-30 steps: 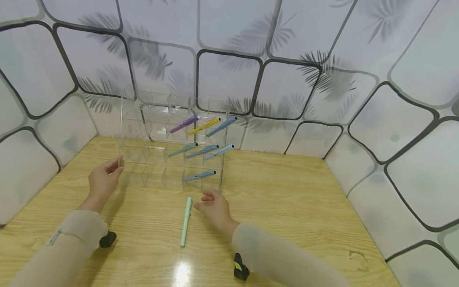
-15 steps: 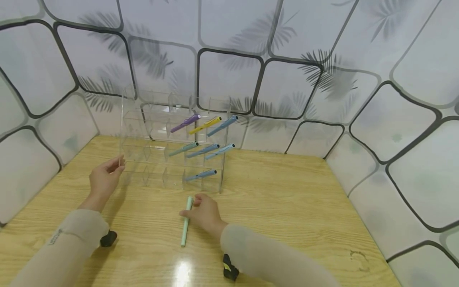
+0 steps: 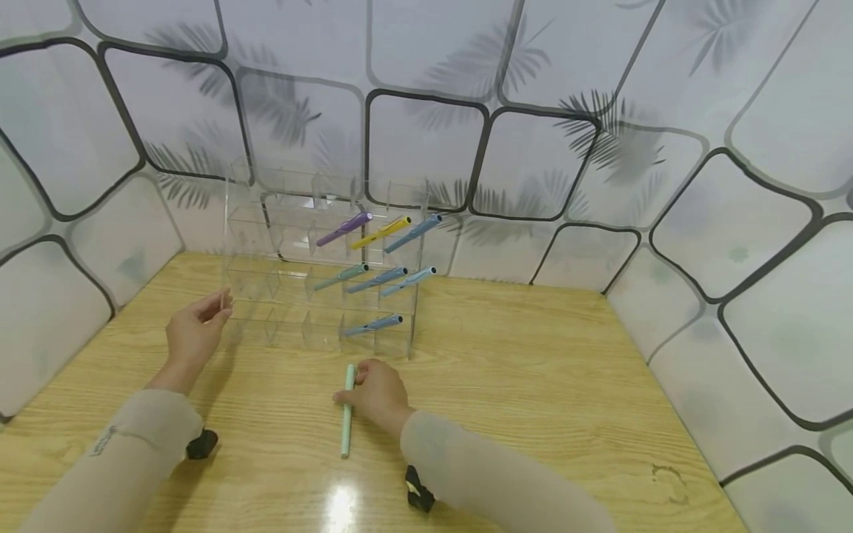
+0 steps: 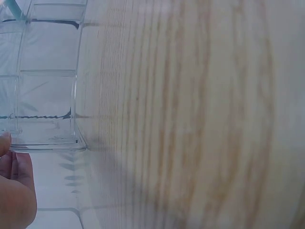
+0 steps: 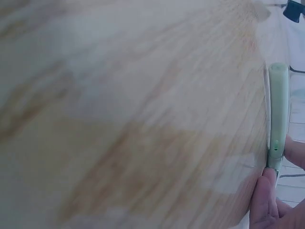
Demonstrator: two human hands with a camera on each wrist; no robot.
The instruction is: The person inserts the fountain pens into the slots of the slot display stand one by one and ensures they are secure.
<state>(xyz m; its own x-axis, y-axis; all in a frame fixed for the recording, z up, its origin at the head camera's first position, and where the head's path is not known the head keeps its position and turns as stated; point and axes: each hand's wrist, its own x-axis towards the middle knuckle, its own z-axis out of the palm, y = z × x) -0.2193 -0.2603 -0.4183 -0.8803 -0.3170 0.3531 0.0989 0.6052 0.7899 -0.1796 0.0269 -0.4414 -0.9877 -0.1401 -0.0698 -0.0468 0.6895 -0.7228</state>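
Observation:
A clear acrylic pen rack (image 3: 323, 339) stands at the back of the wooden table, left of centre. In the left wrist view my left hand (image 4: 18, 191) pinches the edge of the rack's side panel (image 4: 47, 145); the head view shows this left hand (image 3: 192, 333) at the rack's left side. A mint-green pen (image 3: 346, 428) lies in front of the rack. My right hand (image 3: 378, 392) pinches it between thumb and fingers near its far part. In the right wrist view, the mint-green pen (image 5: 279, 105) points away from the fingers (image 5: 263, 198).
Several pens sit slanted in the rack's right-hand slots: purple (image 3: 344, 229), yellow (image 3: 381, 232) and blue (image 3: 413, 234) above, green (image 3: 341, 277) and blues in the middle, one blue pen (image 3: 373, 326) below. A patterned curtain (image 3: 426, 155) surrounds the wooden table (image 3: 533, 385).
My right hand has moved left onto the mint-green pen and taken hold of it. The pen has turned slightly, its near end shifting right. My left hand has stayed at the rack.

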